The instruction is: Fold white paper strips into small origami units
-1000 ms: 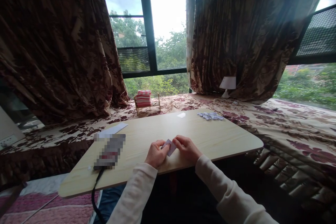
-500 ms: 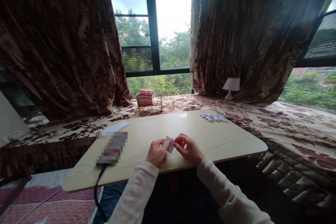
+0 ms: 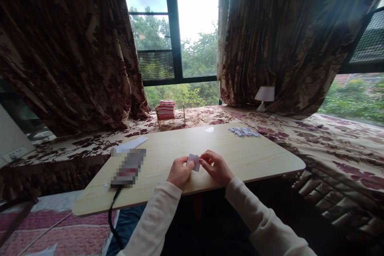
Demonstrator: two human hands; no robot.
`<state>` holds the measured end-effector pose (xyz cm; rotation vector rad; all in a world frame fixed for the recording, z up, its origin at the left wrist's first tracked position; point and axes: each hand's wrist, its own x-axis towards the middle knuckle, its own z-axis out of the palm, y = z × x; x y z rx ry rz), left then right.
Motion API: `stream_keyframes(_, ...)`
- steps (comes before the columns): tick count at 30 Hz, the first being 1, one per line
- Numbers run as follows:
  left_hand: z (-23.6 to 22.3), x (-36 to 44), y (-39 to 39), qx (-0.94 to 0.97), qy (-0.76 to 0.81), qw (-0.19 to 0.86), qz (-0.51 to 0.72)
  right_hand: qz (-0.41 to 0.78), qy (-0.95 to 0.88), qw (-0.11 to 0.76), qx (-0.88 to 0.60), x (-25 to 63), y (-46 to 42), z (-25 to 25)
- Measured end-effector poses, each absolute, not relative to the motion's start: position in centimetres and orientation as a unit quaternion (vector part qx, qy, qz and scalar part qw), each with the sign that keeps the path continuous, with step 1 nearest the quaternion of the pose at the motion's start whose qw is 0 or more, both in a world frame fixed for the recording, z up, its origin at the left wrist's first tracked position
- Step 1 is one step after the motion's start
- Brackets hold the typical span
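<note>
Just above the near edge of the pale wooden table, a small piece of folded white paper is held between my two hands. My left hand pinches its left side, thumb on top. The fingertips of my right hand are closed at the paper's right edge; a finger and thumb seem to pinch it there. A pile of small folded white papers lies near the table's far right corner. At the far left, a flat sheet of white paper rests on the table.
A blurred-out dark device with a black cable lies on the table's left side. Behind the table, a small rack holds striped folded cloths on a floral-covered ledge. A white lamp stands farther right.
The paper has turned slightly between my fingers and shows a little more of its face. My hands stay in nearly the same place. The whole view has shifted a little.
</note>
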<state>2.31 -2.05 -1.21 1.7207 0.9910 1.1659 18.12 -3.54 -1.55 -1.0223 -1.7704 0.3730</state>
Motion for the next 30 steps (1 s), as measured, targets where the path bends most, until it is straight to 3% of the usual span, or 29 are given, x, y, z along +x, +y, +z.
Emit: stream_keyframes(30, -0.41, 2.54, -2.51, 0.711, 0.396, 0.382, 0.437, 0.083, -0.758, 0.492, -0.420, 18.18, -3.31, -1.85)
